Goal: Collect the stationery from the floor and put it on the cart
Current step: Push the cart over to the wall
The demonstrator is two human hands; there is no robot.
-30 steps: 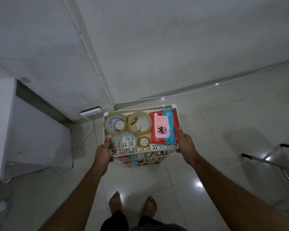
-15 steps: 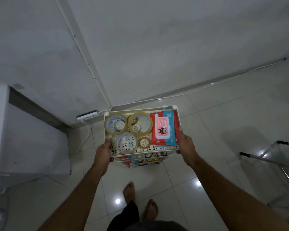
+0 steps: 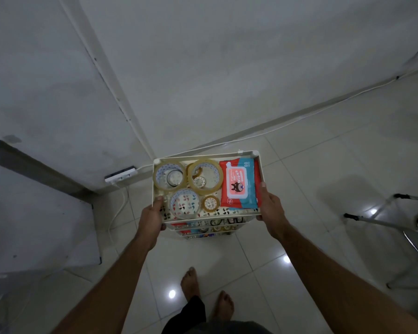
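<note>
Four tape rolls lie flat in the top tray of the cart [image 3: 206, 155]; two large clear rolls [image 3: 170, 175] sit side by side along the far edge, a third wide roll [image 3: 184, 206] lies nearer you, and a small roll [image 3: 212, 203] lies just beside it; a still smaller roll rests inside the ring of the second large roll; a red and blue wet wipes pack [image 3: 239, 185] fills the right part of the same tray, touching its right wall; lower tiers of the cart show more items, too small to identify. Your left hand [image 3: 152, 216] grips the left rim of the tray, thumb on top of the rim and fingers curled beneath; your right hand [image 3: 270, 208] grips the right rim, thumb against the wall beside the wipes pack. The cart stands on the tiled floor [image 3: 323, 169] close to the wall corner; a white power strip [image 3: 120, 174] lies on the floor just left of it, with a white cable [image 3: 287, 121] running along the wall base; a metal frame [image 3: 384, 219] stands well apart to the right; your bare feet [image 3: 191, 282] are on the tiles near the cart.
</note>
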